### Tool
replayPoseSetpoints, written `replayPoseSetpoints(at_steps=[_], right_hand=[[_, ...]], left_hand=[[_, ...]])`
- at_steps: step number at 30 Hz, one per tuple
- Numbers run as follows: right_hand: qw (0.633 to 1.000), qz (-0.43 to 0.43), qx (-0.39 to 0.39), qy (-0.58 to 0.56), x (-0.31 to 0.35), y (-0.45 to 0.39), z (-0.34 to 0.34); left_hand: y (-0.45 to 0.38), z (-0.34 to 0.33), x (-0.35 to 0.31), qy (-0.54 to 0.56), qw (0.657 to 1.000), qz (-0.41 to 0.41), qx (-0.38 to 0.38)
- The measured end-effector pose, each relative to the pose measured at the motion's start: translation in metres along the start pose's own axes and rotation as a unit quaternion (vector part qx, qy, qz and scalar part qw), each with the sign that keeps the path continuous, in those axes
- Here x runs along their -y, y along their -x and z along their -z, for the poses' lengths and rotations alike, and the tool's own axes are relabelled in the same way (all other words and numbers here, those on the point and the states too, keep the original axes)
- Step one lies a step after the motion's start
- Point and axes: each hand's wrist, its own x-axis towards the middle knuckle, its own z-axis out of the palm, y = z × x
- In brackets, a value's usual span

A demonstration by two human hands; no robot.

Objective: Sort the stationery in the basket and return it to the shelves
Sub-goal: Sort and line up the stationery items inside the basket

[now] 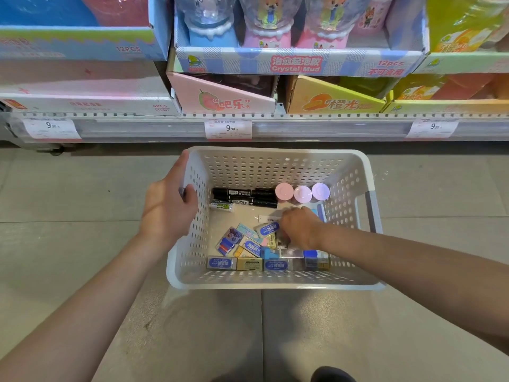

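A white perforated basket (259, 166) hangs in front of me above the floor. My left hand (168, 208) grips its left rim, thumb outside and fingers curled over the edge. Inside lie black markers (245, 197), three round pastel-lidded jars (302, 193) and several small erasers in blue, yellow and white wrappers (249, 263). My right hand (298, 227) reaches down into the basket with fingers curled among the erasers near the middle. What the fingers hold is hidden under the hand.
A shelf edge with price tags (228, 128) runs across just beyond the basket. Above it stand display boxes: a Crystal Mud box (296, 64), a pink box (223, 97), an orange box (330, 99). Grey floor tiles lie below; a dark shoe tip (333, 374) shows.
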Motion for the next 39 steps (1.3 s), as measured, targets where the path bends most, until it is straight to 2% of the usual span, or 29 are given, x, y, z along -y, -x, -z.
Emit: replayPoseSetpoints(at_steps=[6, 8, 14, 18, 21, 23, 26, 31, 34, 36, 39], right_hand=[[0.998, -0.012, 0.004, -0.054, -0.001, 0.003, 0.003], [0.998, -0.012, 0.028, -0.061, -0.002, 0.003, 0.007], [0.999, -0.005, 0.03, 0.031, 0.01, 0.003, 0.003], [0.998, -0.023, 0.053, -0.013, 0.007, 0.006, 0.014], [0.996, -0.023, 0.017, -0.089, 0.008, 0.004, 0.03], [0.973, -0.013, 0.01, -0.232, 0.014, -0.003, 0.04], [0.905, -0.021, 0.002, -0.425, 0.033, -0.021, 0.044], [0.846, -0.121, -0.048, -0.517, 0.059, -0.055, 0.034], [0.765, -0.209, -0.029, -0.608, 0.069, -0.071, 0.024], [0.748, -0.229, -0.024, -0.622, 0.073, -0.08, 0.021], [0.72, -0.284, -0.056, -0.631, 0.077, -0.079, 0.023]], left_hand=[[0.001, 0.0, 0.0, 0.015, 1.0, 0.0, 0.003], [0.001, -0.001, 0.001, 0.016, 1.0, -0.003, 0.004], [0.0, 0.0, 0.002, 0.012, 1.0, -0.01, 0.007], [0.0, 0.001, 0.002, 0.006, 1.0, -0.02, 0.006], [0.0, 0.001, 0.003, 0.004, 1.0, -0.024, 0.006], [0.0, 0.001, 0.004, 0.005, 1.0, -0.03, 0.007], [0.0, 0.001, 0.004, 0.008, 0.999, -0.03, 0.009], [-0.001, 0.0, 0.004, 0.001, 0.999, -0.034, 0.007], [-0.001, 0.001, 0.005, -0.001, 0.999, -0.04, 0.007], [-0.001, 0.001, 0.004, 0.001, 0.999, -0.045, 0.011], [-0.001, 0.001, 0.003, 0.004, 0.999, -0.047, 0.014]])
